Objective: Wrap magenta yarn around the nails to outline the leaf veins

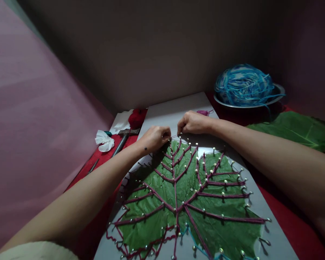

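A large green leaf point(157, 177) lies on a white board point(176, 104), with nails standing around its edge and along its veins. Purple yarn point(175, 195) runs between the nails over the veins; red and blue yarn edge the near end. At the leaf's far tip my left hand point(158, 137) is closed, fingertips pinched by the top nails. Just right of it and slightly farther away, my right hand point(191, 122) is closed too. A thin strand of yarn point(174, 137) stretches between the two hands. A small purple yarn bundle point(203, 112) lies behind my right hand.
Blue yarn point(243, 85) fills a metal bowl point(280, 90) at the back right. Another leaf point(300, 130) lies on the red cloth point(284, 209). To the left are a hammer point(121, 144), red yarn point(137, 118) and a crumpled white piece point(105, 141). Pink fabric point(38, 101) hangs at far left.
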{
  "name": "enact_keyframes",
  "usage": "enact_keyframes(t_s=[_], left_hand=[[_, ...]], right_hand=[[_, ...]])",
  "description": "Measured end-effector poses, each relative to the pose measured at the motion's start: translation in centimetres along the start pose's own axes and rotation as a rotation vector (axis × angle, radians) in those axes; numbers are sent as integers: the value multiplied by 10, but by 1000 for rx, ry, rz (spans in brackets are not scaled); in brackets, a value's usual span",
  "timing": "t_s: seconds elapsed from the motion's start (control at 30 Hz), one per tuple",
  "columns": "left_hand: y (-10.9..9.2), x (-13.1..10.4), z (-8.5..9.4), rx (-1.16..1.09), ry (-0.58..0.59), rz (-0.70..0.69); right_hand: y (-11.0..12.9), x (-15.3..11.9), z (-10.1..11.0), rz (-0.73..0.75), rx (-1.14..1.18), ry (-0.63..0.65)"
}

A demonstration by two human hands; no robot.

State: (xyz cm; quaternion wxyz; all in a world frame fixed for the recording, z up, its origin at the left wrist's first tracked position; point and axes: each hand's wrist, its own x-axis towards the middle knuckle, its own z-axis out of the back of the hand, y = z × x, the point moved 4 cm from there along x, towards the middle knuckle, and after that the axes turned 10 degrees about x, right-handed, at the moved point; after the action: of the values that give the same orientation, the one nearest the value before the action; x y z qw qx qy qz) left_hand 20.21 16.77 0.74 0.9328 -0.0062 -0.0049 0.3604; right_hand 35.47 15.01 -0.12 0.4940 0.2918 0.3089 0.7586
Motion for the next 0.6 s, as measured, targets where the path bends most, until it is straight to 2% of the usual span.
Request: enact_keyframes(t_s=[0.2,0.3,0.4,0.47,0.53,0.6], left_hand=[[-1,-1,-3,22,-32,4],[1,-5,3,-39,-10,11],[10,-17,18,-78,-83,30],[21,-31,24,-95,-118,60],[32,-47,25,-97,-107,75],[43,-64,23,-100,-90,106]], right_hand=[[-3,1,-5,-16,-20,-6],[-6,-1,-2,-37,-28,19],[-13,-8,15,-65,-100,-40],[-18,-14,29,-82,-59,-112],[-19,-20,40,-17,0,-152],[-21,-25,49,-22,-17,-234]])
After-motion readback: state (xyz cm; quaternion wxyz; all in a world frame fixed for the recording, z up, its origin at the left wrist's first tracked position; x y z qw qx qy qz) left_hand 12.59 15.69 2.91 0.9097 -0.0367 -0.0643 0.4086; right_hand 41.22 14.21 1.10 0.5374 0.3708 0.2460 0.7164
